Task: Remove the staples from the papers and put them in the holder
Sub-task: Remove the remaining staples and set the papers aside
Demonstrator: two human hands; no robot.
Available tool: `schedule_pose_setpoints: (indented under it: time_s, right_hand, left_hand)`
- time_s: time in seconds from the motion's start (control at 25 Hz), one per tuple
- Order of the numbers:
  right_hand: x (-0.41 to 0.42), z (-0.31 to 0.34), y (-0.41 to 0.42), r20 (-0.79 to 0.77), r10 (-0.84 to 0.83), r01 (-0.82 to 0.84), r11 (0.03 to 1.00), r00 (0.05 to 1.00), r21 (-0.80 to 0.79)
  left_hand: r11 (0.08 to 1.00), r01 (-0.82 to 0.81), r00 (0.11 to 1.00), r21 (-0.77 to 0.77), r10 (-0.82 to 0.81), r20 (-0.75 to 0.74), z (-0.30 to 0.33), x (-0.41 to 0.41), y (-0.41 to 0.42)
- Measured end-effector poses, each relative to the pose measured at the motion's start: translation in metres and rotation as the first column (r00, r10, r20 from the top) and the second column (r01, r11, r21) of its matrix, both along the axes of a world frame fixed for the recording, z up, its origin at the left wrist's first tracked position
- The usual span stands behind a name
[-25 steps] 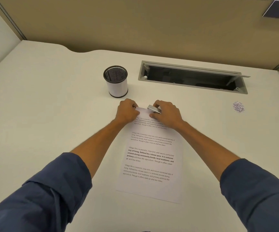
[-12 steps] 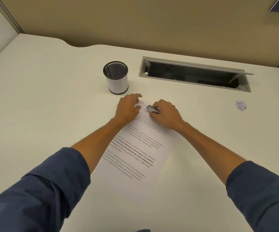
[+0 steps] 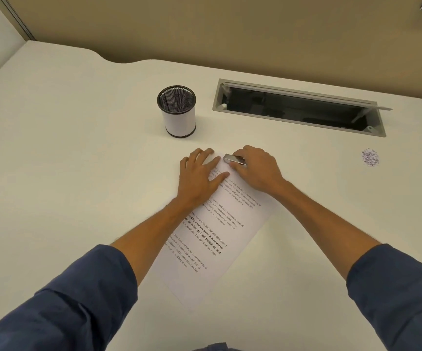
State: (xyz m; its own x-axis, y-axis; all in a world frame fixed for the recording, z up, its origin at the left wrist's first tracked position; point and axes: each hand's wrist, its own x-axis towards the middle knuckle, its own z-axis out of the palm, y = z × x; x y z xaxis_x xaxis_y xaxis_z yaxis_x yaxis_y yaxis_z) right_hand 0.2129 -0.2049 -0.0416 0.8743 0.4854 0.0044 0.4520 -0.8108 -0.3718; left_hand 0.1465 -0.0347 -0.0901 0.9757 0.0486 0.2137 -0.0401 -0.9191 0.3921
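I've swung the papers point(image 3: 212, 231) askew, left hand point(image 3: 199, 173) now flat and spread pinning them, right hand point(image 3: 255, 168) gripping the staple remover point(image 3: 234, 159) at the corner, ready to pull.

One head-worn camera looks forward and down, close over the desk point(image 3: 78, 173).

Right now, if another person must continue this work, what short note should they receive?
Left hand: flat, pressing the papers down near the top corner.
Right hand: holds the metal staple remover at that top corner.
Holder: upright behind the papers, apart from them.
A small pile, possibly pulled staples, lies on the desk, far right.
Left: finish pulling this staple, then put the staples in the holder.
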Motion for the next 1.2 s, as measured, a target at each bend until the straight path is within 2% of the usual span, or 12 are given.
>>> schedule_pose_setpoints:
  time_s: [0.2, 0.52, 0.88, 1.0, 1.12, 1.2]
  right_hand:
    - [-0.004, -0.004, 0.000, 0.155, 0.074, -0.062, 0.995, 0.985, -0.081]
    - [0.004, -0.014, 0.002, 0.266, 0.205, -0.172, 0.975, 0.942, -0.141]
    - [0.012, -0.019, 0.001, 0.422, 0.391, -0.309, 0.918, 0.818, -0.250]
    - [0.009, -0.020, 0.003, 0.376, 0.353, -0.294, 0.933, 0.857, -0.207]
    - [0.011, -0.018, 0.008, 0.191, 0.193, -0.181, 0.980, 0.962, -0.082]
    - [0.016, -0.014, 0.009, 0.095, 0.147, -0.142, 0.988, 0.985, -0.061]
  left_hand:
    - [0.999, 0.046, 0.999, 0.010, -0.046, 0.007, 0.000, 0.001, 0.008]
    - [0.993, 0.064, 0.998, 0.097, -0.064, 0.001, 0.001, 0.001, 0.011]
    - [0.989, 0.102, 0.995, 0.111, -0.103, 0.001, -0.002, 0.004, 0.012]
    - [0.989, 0.102, 0.995, 0.107, -0.101, -0.015, -0.002, 0.004, 0.012]
    - [0.989, 0.105, 0.995, 0.105, -0.104, -0.011, -0.003, 0.004, 0.012]
    - [0.988, 0.106, 0.994, 0.110, -0.106, -0.009, -0.004, 0.004, 0.012]
